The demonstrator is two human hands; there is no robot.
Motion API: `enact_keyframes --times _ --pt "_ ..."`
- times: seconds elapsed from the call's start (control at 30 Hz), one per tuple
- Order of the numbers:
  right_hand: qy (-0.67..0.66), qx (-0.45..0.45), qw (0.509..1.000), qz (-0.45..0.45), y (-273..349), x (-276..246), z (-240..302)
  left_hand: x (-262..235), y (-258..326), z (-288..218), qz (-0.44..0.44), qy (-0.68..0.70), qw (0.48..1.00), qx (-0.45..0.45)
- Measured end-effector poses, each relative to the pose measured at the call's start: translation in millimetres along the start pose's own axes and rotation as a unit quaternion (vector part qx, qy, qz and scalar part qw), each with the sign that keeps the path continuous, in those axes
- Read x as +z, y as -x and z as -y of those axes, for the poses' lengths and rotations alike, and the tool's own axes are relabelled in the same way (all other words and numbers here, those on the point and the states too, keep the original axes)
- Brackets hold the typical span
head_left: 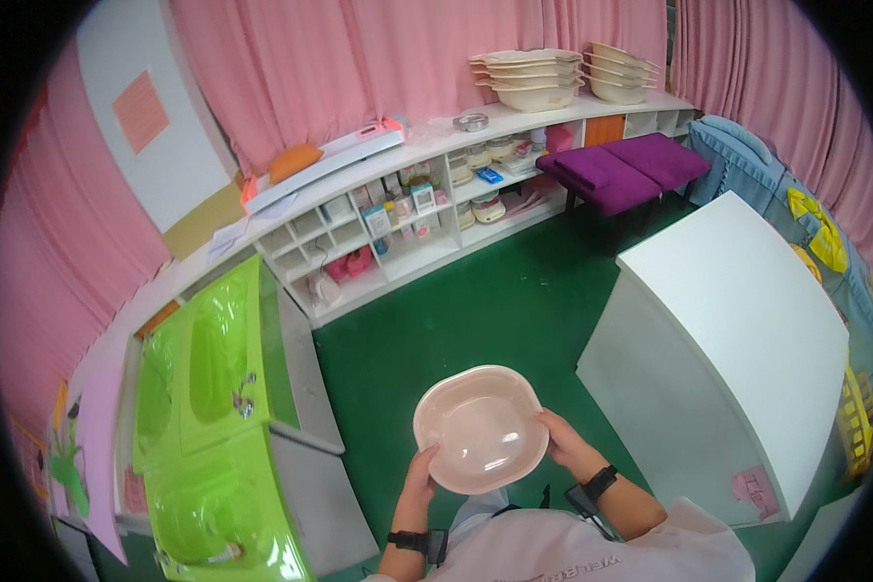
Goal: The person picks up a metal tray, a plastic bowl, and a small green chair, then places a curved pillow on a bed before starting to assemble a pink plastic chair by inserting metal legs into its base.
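At far left, green tubs: possible rim strike from leftward swing. Next, left hand curled on near-left rim of pale pink basin, held above green floor. Then right hand curled on right rim; possible tilt or drop from slip on glossy surface. At right, white cabinet: possible elbow knock on turning.

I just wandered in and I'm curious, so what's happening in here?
A person is holding a pale pink basin over the green floor, with the left hand and right hand gripping opposite sides. Nothing shows inside it. Bright green tubs stand to the left and a white table to the right. Stacked basins sit on the shelf unit by the curtains.
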State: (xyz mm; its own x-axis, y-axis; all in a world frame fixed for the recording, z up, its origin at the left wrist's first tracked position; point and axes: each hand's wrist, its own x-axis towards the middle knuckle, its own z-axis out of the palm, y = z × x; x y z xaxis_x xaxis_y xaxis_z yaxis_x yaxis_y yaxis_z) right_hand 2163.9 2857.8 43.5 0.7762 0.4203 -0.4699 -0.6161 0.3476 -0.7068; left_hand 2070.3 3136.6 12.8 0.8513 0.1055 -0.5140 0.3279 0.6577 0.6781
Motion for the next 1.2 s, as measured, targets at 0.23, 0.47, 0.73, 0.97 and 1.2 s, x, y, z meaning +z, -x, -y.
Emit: enact_keyframes --times 0.23,0.47,0.73,0.97,1.2 --pt "-0.039 -0.062 0.997 -0.01 -168 36 146 86 -204 -165 0.088 -0.082 0.992 -0.023" --pt "-0.078 -0.064 0.995 0.007 -357 18 242 142 -393 -247 0.067 -0.135 0.988 -0.02" --pt "-0.031 -0.013 0.998 0.051 -567 38 387 198 -562 -339 -0.046 -0.088 0.995 0.03" --pt "0.079 -0.013 0.995 0.052 -758 75 520 257 -722 -461 -0.079 -0.097 0.991 0.052" --pt "0.139 -0.033 0.99 0.009 -973 93 619 281 -948 -572 -0.028 -0.134 0.988 0.068"
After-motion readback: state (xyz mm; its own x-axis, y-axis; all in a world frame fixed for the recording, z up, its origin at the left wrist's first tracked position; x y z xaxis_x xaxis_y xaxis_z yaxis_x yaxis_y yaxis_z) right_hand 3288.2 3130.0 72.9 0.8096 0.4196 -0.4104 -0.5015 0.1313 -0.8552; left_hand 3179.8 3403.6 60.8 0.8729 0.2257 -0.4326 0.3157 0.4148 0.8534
